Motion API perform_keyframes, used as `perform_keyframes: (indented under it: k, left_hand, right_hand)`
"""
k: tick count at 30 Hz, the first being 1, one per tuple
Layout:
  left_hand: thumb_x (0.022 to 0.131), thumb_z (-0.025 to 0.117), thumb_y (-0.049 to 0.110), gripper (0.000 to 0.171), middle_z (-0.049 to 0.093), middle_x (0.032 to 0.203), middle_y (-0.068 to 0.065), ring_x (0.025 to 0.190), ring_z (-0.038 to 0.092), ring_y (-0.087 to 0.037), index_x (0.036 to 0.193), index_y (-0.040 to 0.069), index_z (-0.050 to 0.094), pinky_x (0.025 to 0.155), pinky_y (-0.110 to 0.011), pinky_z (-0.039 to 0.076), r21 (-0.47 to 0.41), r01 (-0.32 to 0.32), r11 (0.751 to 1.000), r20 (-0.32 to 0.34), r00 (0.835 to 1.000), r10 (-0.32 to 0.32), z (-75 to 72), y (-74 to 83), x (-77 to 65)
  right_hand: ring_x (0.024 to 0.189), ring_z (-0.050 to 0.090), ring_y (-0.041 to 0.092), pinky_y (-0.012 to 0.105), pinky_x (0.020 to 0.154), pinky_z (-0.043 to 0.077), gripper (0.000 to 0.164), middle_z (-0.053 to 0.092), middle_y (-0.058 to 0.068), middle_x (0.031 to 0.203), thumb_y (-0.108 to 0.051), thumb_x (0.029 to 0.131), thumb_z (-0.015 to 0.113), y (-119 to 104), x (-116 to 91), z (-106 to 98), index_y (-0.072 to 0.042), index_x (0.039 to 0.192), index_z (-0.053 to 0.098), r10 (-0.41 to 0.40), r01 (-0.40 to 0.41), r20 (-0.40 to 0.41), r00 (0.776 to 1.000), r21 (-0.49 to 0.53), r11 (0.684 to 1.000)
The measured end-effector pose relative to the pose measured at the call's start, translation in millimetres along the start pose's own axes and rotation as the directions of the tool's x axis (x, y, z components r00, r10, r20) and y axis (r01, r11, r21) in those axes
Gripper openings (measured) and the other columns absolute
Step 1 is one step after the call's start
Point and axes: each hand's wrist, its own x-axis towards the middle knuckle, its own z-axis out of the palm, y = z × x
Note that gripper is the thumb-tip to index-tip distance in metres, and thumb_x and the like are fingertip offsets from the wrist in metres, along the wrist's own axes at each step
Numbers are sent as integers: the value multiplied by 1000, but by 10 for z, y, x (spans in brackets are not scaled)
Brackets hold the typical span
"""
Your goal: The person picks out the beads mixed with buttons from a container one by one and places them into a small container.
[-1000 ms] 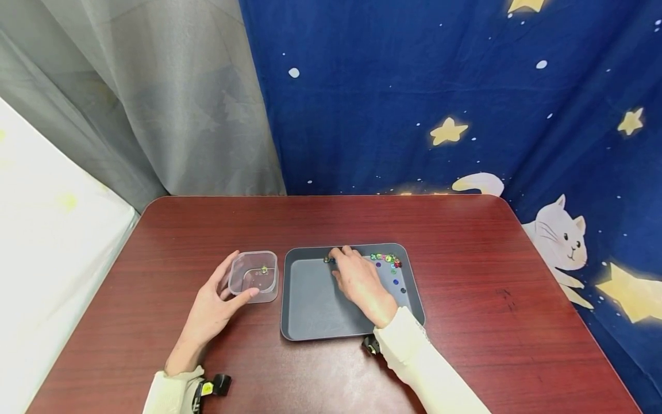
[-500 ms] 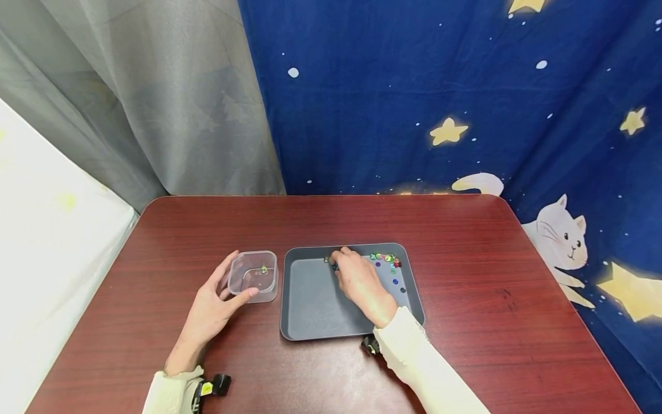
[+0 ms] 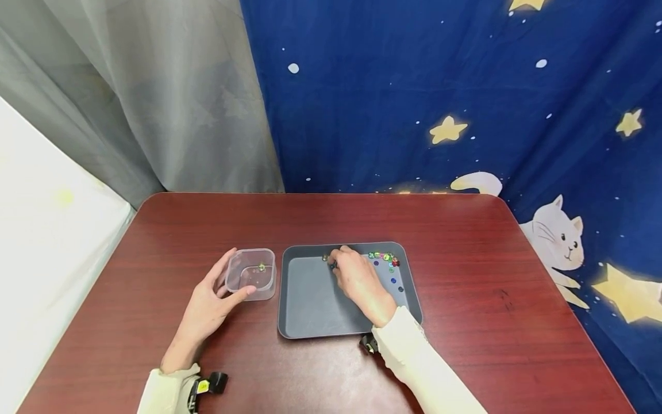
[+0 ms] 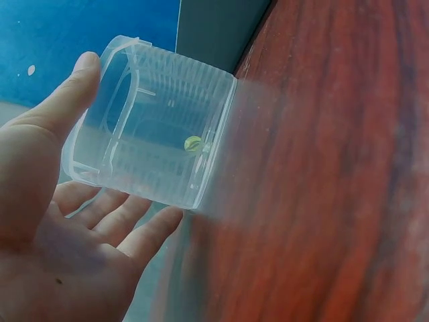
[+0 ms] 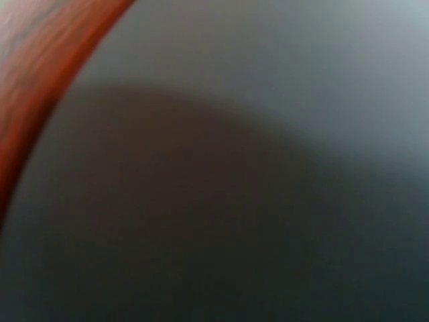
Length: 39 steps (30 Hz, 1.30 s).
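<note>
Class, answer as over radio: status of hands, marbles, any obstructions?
Left hand holding clear container, yellow-green marble inside. Right hand down in grey tray, grip unclear. Other marbles mostly toward tray's right side. No obstruction evident.

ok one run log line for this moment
left hand: holds clear container, yellow-green bead inside | right hand: over gray tray, fingers at dark bead, grip unclear

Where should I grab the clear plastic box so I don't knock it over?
Probably the side walls of the clear plastic box, from the left, where the left hand is. It stands upright, and that side faces away from the gray tray, which sits close on the right and leaves little room.
</note>
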Motion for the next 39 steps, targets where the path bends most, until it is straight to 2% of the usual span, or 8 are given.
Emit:
perform_keyframes:
  k: [5,17,27,34,39]
  left_hand:
    - [93,81,19,88,42,164,-12,125,65,-1,163,34,31,93,-11,54,-5,-2,1000,-6,1000,2,-26,17,20]
    - [93,80,18,87,36,169,-11,131,57,7,163,34,31,96,-9,51,-13,-2,1000,-3,1000,2,11,33,7]
    - [93,80,16,87,37,168,-12,130,57,8,163,31,32,97,-8,50,-11,-16,1000,-8,1000,15,25,21,0]
    - [94,79,21,87,35,169,-9,134,53,9,163,38,29,97,-6,49,28,8,1000,-2,1000,-8,0,15,2]
    - [94,80,20,87,35,169,-10,133,51,12,163,36,30,97,-5,48,17,11,1000,-2,1000,-11,6,20,5]
  right_hand:
    - [97,73,23,44,78,61,11,71,2,103,-13,94,77,-17,38,-3,-14,105,75,16,-16,-6,1000,16,1000]
    - [96,65,20,41,82,56,13,66,-2,100,-25,95,78,-38,23,-33,-18,105,74,-3,6,-75,997,30,1000]
    - [101,59,17,37,88,50,14,64,-4,108,-29,97,75,-90,23,-51,-20,108,75,-36,44,-104,994,80,996]
    - [105,59,16,37,92,50,14,63,-6,111,-30,97,75,-138,26,-61,-21,109,75,-75,86,-110,991,102,991]
    - [106,59,17,38,97,49,14,63,-5,112,-29,98,75,-185,27,-77,-20,109,75,-103,117,-121,987,114,987]
